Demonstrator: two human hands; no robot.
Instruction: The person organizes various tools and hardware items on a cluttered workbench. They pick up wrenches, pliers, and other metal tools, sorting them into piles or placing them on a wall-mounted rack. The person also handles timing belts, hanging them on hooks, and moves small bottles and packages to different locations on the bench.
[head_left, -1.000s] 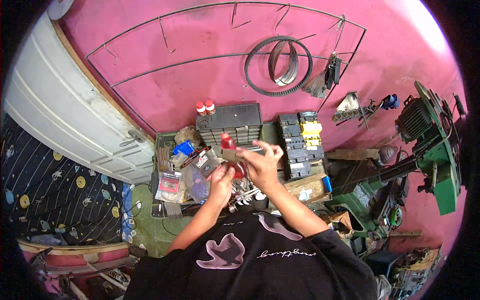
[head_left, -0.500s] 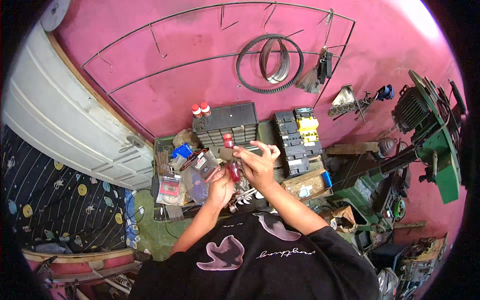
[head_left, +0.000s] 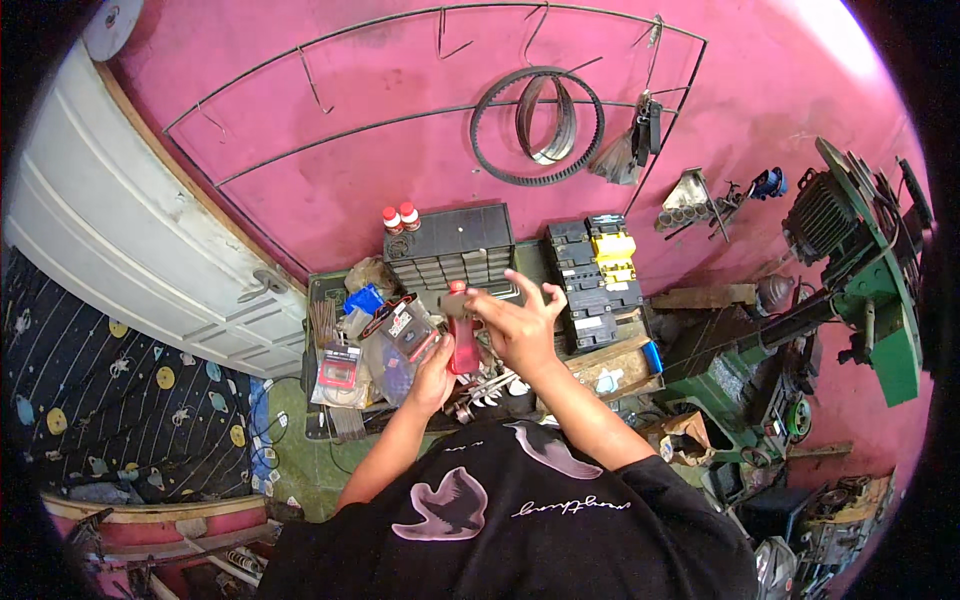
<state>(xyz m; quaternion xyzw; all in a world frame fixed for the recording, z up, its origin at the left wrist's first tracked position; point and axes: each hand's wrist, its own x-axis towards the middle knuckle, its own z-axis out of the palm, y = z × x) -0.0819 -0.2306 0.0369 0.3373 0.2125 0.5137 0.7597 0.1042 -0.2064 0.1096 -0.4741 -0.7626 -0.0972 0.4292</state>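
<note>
The left hand [head_left: 432, 372] grips the body of a red bottle [head_left: 463, 342] upright, while the right hand [head_left: 522, 322], fingers spread open, touches its cap just above; it looks light, stiff, smooth plastic, best held mid-body.

Pink wall [head_left: 330, 150] w/ hung belts [head_left: 538, 125], white door [head_left: 110, 250] at left, cluttered bench [head_left: 330, 290].

Rubber belt [head_left: 537, 125] on pink wall, dark drawer cabinet [head_left: 450, 245] w/ two red-capped bottles [head_left: 400, 217] on top.
</note>
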